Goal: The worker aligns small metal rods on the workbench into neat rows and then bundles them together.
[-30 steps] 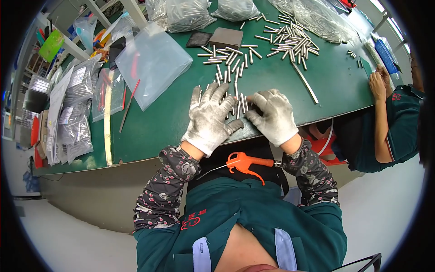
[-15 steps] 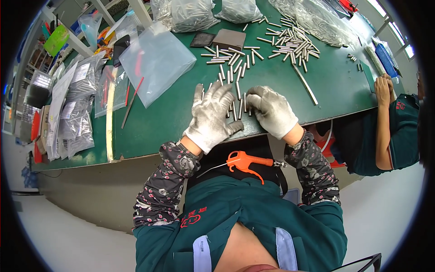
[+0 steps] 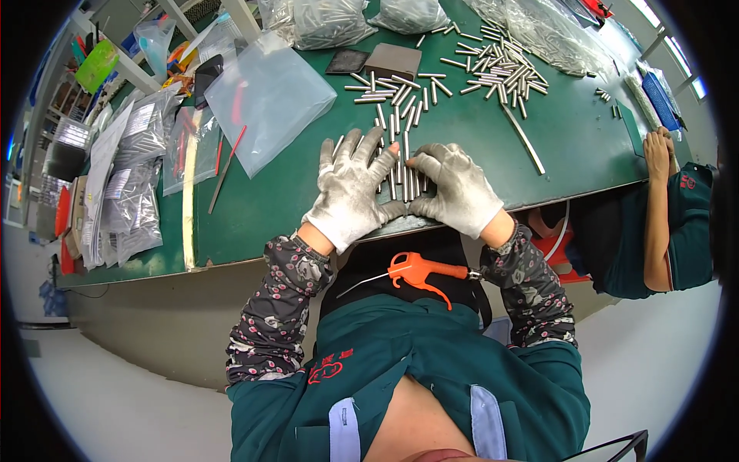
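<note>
A small row of short, thin silver metal rods (image 3: 406,183) lies side by side just above the middle of the frame, at the near edge of the green surface (image 3: 308,177), each rod pointing away from the person. They look alike in length and shine dully.

The left hand (image 3: 350,192), in a grey-white knitted work glove, lies flat on the surface with its fingers spread wide and pointing up the frame, pressed against the left side of the row; it grips nothing. The right hand (image 3: 454,189), gloved the same way, rests palm down on the right side of the row with its fingers bent loosely inward, the forefinger tip touching the top of one rod; whether it pinches any rod cannot be told. Both forearms wear dark flower-patterned sleeves.

Higher up, more loose silver rods (image 3: 493,73) are scattered in the upper middle and upper right, beside a dark square block (image 3: 392,60) and clear plastic bags filled with rods (image 3: 319,19). A flat empty clear plastic bag (image 3: 265,96) lies at upper left, with a red-handled thin tool (image 3: 227,168) just beside it. An orange air blow gun (image 3: 419,271) hangs below the surface edge, in the centre. At the right edge of the frame another person's bare forearm (image 3: 658,208) rests on the surface. Pale floor shows below.
</note>
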### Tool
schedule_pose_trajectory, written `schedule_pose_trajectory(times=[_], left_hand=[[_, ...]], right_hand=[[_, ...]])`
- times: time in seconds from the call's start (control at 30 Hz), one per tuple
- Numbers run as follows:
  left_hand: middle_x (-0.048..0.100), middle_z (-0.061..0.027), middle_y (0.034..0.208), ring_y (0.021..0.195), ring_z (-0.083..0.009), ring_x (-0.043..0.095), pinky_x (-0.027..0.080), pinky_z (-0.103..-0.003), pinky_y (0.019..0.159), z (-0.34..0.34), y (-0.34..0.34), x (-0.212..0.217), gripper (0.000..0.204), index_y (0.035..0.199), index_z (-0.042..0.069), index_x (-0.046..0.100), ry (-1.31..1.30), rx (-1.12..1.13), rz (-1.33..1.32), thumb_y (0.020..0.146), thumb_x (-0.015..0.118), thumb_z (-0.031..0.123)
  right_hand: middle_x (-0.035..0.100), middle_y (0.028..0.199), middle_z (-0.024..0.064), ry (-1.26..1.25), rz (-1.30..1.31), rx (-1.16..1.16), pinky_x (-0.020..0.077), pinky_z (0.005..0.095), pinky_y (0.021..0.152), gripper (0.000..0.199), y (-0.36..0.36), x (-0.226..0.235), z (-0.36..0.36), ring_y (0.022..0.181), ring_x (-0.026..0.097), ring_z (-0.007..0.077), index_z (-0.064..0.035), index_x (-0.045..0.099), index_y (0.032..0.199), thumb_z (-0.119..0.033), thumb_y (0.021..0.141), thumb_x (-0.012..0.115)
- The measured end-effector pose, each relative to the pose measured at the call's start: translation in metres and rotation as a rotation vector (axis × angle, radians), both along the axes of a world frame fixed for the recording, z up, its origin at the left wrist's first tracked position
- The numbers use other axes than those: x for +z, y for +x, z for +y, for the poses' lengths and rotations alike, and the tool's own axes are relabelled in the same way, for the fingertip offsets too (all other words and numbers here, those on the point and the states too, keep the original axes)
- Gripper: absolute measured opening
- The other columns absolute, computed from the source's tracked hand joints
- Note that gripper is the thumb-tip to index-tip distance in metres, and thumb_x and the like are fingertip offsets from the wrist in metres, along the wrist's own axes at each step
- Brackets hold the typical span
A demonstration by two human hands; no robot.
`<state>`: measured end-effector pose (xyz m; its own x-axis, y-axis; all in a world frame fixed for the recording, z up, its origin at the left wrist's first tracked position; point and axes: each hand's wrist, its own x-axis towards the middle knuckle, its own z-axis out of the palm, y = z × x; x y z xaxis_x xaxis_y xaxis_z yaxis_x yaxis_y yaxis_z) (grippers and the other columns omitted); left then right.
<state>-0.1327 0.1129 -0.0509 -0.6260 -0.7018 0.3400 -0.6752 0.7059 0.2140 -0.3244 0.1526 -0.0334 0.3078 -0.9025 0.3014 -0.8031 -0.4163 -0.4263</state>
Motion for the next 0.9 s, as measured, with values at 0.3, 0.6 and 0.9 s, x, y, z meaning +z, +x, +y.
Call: schedule_pose_trajectory(times=[0.3,0.6,0.9], left_hand=[[0.040,-0.0123,0.135,0.127,-0.0356,0.033,0.018,-0.058,0.105,-0.002,-0.001,-0.001,0.065,0.115,0.015,0.060,-0.001,-0.054,-0.031,0.063,0.071,0.053],[0.043,-0.0125,0.132,0.127,-0.0327,0.034,0.019,-0.056,0.106,0.003,-0.013,0.005,0.061,0.107,0.011,0.062,-0.016,-0.001,0.034,0.060,0.075,0.048],[0.042,-0.0133,0.132,0.126,-0.0346,0.035,0.022,-0.055,0.105,0.010,-0.031,0.008,0.031,0.089,0.010,0.064,0.004,-0.014,0.075,0.061,0.072,0.021]], right_hand=[[0.057,0.107,0.0119,0.023,-0.002,0.011,0.0453,0.0406,0.084,0.048,-0.001,0.004,0.002,0.097,0.052,0.0321,-0.0047,0.060,0.104,-0.028,0.064,0.075],[0.057,0.100,0.0117,0.023,0.045,-0.021,0.0473,0.0406,0.082,0.038,-0.009,0.005,0.005,0.095,0.053,0.0318,-0.0031,0.061,0.097,-0.019,0.064,0.066],[0.055,0.107,0.0121,-0.005,0.004,-0.063,0.0467,0.0395,0.086,0.041,-0.033,0.001,0.011,0.101,0.051,0.0319,-0.0027,0.061,0.102,-0.015,0.062,0.066]])
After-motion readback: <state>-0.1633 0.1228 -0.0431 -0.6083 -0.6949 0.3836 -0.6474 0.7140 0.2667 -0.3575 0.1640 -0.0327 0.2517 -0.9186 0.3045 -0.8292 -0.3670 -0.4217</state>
